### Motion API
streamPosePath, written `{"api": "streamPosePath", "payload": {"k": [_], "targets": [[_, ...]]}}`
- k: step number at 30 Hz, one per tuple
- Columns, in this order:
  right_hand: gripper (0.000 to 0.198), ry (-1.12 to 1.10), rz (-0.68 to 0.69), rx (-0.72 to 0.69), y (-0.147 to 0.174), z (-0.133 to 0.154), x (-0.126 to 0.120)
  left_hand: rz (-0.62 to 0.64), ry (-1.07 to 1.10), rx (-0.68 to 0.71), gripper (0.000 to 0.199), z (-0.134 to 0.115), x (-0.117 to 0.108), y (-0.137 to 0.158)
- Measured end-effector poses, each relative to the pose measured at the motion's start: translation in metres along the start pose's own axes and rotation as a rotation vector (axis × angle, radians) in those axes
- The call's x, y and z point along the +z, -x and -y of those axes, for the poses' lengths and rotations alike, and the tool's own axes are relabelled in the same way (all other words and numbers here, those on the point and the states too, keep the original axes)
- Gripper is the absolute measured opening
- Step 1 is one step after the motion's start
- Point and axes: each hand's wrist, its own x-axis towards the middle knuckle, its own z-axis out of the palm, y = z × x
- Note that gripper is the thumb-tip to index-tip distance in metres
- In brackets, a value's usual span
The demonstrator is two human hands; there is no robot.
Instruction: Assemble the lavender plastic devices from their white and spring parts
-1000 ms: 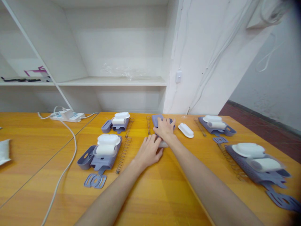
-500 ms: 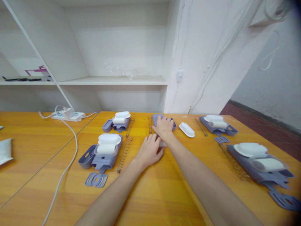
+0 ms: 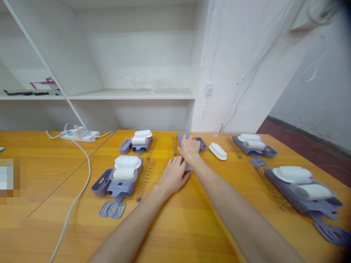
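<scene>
My right hand (image 3: 190, 147) lies over a grey-purple plastic housing (image 3: 183, 136), its fingers bent across the top and hiding most of it. Just in front, my left hand (image 3: 173, 174) is curled, thumb to the right, around a pale grey piece (image 3: 188, 168) that shows only between the hand and my right wrist. Whether that piece belongs to the housing, I cannot tell. A small grey-purple cup (image 3: 202, 144) sits right of my right hand. Beyond it lies a white oval lid (image 3: 218, 151). To the left stands a coil spring (image 3: 174, 145).
Similar part sets surround my arms: two left, with one housing (image 3: 123, 186), and two right, with another housing (image 3: 290, 193). Slotted plates (image 3: 112, 209) and springs (image 3: 145, 180) lie beside them. A white cable (image 3: 71, 204) runs from a power strip (image 3: 82, 135) across the wooden table (image 3: 175, 226).
My right hand has shifted slightly, and its fingers sit a little closer together, showing more of the small cup. My left hand stays almost where it was.
</scene>
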Motion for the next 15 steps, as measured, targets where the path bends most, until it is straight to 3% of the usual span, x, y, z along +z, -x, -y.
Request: {"api": "streamPosePath", "payload": {"k": [4, 8, 15], "targets": [[0.036, -0.016, -0.053, -0.029, 0.002, -0.003, -0.005, -0.007, 0.001, 0.001, 0.028, 0.0, 0.001, 0.0], [0.032, -0.091, -0.191, -0.081, 0.009, -0.013, -0.015, -0.005, 0.0, 0.001, 0.024, 0.0, 0.001, 0.0], [0.038, -0.171, -0.332, -0.068, 0.047, -0.055, -0.031, -0.019, 0.037, 0.012, 0.028, -0.004, -0.004, 0.0]]}}
